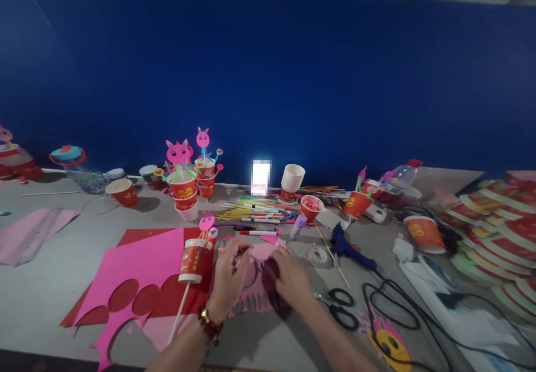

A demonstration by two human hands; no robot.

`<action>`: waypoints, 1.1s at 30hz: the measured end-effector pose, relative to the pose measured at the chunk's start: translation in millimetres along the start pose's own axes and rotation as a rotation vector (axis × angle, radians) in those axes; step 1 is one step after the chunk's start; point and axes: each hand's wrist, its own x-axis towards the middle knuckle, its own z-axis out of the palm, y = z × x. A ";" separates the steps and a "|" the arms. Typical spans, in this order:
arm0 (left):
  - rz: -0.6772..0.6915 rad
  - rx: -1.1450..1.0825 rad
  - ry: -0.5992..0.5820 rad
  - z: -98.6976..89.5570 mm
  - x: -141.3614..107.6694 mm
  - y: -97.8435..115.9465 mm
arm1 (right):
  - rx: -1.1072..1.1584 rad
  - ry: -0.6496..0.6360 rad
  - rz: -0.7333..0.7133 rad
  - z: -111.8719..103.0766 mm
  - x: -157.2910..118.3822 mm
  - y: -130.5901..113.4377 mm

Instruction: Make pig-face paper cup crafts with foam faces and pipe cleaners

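A pale pink sheet of paper [268,300] with a row of narrow cut-out slots lies in front of me. My left hand [228,274] rests over its left part, thumb and fingers curved around the edge of a round, ring-edged pink piece [250,274]. Facing it, my right hand [290,277] has its fingers curled downward above the sheet. A small dark blue bit shows by those fingertips, too little to name. Just left of my left hand, a red paper cup [195,260] on a stick carries a pink paper animal figure [206,222].
Bright pink cut-out paper [146,254] overlies red paper on the left. Black scissors [342,308], a tape roll [317,255] and a blue glue gun [352,249] with its cable lie right. Pipe cleaners [255,210] and decorated cups [183,190] stand behind; a power strip [439,299] is far right.
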 end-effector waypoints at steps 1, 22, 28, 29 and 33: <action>-0.001 0.012 -0.011 0.0 0.4 -0.6 | -0.004 -0.005 0.014 1.3 0.7 -0.8; -0.045 0.027 -0.237 6.6 -1.2 6.0 | 0.503 0.144 0.046 -8.5 6.1 3.1; -0.121 -0.196 -0.223 15.4 -4.9 10.4 | 0.616 0.174 -0.042 -20.7 2.4 -6.0; -0.155 -0.245 -0.223 16.5 -5.3 9.7 | 0.639 0.155 -0.038 -22.1 2.0 -6.5; -0.301 -0.420 -0.247 18.7 -7.2 6.0 | 0.767 0.090 0.030 -26.6 1.0 -6.3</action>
